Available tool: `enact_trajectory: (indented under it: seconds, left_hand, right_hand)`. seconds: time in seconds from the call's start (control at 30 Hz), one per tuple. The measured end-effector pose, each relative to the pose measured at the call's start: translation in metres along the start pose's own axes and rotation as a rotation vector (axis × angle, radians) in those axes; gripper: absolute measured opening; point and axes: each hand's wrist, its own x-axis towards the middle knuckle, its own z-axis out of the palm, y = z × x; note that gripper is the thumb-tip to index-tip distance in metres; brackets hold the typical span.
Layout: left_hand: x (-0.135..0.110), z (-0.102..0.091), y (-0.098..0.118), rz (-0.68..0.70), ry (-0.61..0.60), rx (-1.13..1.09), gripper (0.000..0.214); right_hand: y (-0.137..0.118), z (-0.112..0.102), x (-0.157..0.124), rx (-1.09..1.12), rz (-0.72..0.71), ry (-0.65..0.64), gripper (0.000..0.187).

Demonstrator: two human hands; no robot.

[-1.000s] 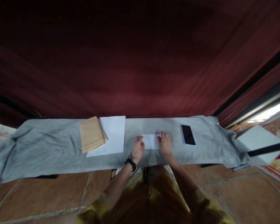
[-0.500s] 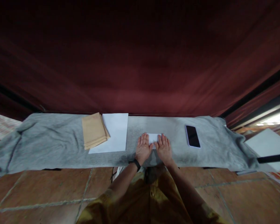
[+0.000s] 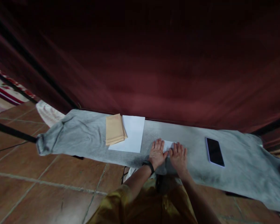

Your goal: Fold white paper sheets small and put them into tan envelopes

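Note:
A small white piece of paper [image 3: 168, 145] lies on the grey cloth, partly covered by both hands. My left hand [image 3: 157, 153], with a dark band on its wrist, rests flat on the paper's left side, fingers stretched forward. On the right side, my right hand [image 3: 178, 157] presses flat in the same way. The thumbs come close together over the paper's near part. Whether the paper is folded, I cannot tell.
The grey cloth [image 3: 88, 137] covers a long narrow surface. To the left, several brown paper envelopes [image 3: 114, 129] overlap white sheets [image 3: 133, 133]. A phone [image 3: 215, 151] lies to the right. Behind hangs a dark red curtain [image 3: 140, 84]; below is a tiled floor [image 3: 67, 183].
The camera view has turned left, so everything on the cloth appears further right and slightly tilted. Both hands stay flat on the small paper.

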Motion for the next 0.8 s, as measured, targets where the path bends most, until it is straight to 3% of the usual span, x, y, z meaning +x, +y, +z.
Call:
enact_trajectory:
  seconds: [0.2,0.47,0.57,0.6,0.67,0.8]
  left_hand:
    - [-0.005,-0.001,-0.005,0.025,-0.02,0.06,0.062]
    - [-0.029,-0.017,-0.019,-0.005,-0.048,-0.064,0.064]
    - [-0.035,-0.034,-0.029,0.016,-0.04,-0.169,0.056]
    - [-0.037,-0.043,-0.037,0.025,-0.023,-0.206,0.051]
    - [-0.038,-0.067,-0.063,-0.134,0.14,-0.253,0.042]
    - [-0.043,-0.122,-0.149,-0.506,0.356,-0.192,0.04]
  right_hand:
    - [-0.015,0.001,0.001,0.073,-0.164,-0.052,0.053]
    - [-0.02,-0.001,-0.003,0.009,-0.122,0.042,0.057]
    - [-0.02,-0.002,-0.002,0.028,-0.138,0.058,0.062]
    - [-0.02,-0.001,-0.002,0.028,-0.132,0.063,0.063]
    - [-0.02,0.001,-0.002,0.011,-0.119,0.072,0.064]
    - [-0.018,0.006,-0.003,-0.034,-0.126,0.066,0.064]
